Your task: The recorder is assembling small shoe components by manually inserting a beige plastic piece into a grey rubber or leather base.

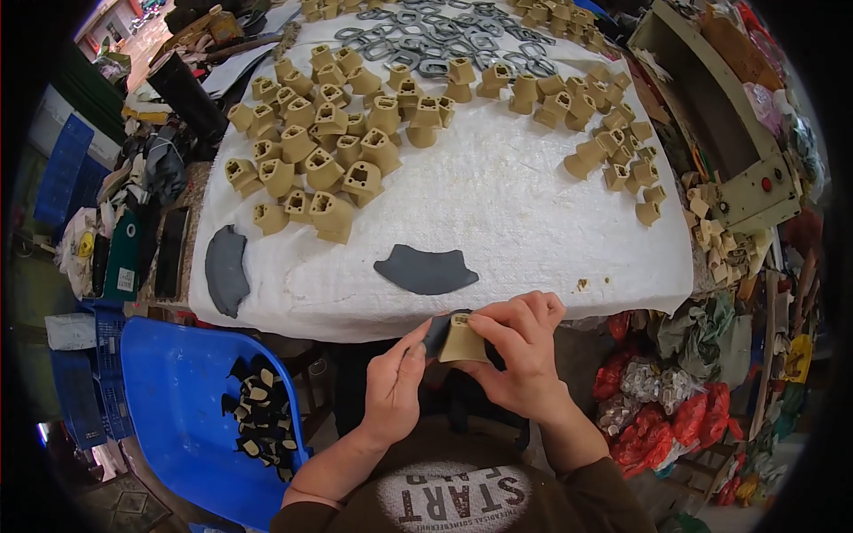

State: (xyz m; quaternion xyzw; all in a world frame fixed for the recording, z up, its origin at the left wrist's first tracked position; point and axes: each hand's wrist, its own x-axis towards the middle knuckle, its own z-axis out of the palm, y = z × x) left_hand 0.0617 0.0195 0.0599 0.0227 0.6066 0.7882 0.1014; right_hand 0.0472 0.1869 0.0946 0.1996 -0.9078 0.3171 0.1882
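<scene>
At the table's near edge, my right hand [520, 351] grips a tan shoe heel [463, 341] between thumb and fingers. My left hand [397, 377] is closed on a dark grey heel cover piece [435, 337], pressed against the heel's left side. Part of that piece is hidden by my fingers. Just beyond my hands, a curved grey cover piece [426, 270] lies flat on the white cloth [498, 222]. Another grey piece [227, 270] rests at the cloth's left edge. Many bare tan heels [324, 169] stand crowded on the left of the table.
More tan heels [613, 142] stand at the right, and grey ring-shaped pieces [435, 44] cover the far end. A blue tub [169, 400] with dark-covered heels [267, 417] sits at lower left. Red plastic bags [644, 440] lie at lower right, below a beige machine [755, 191].
</scene>
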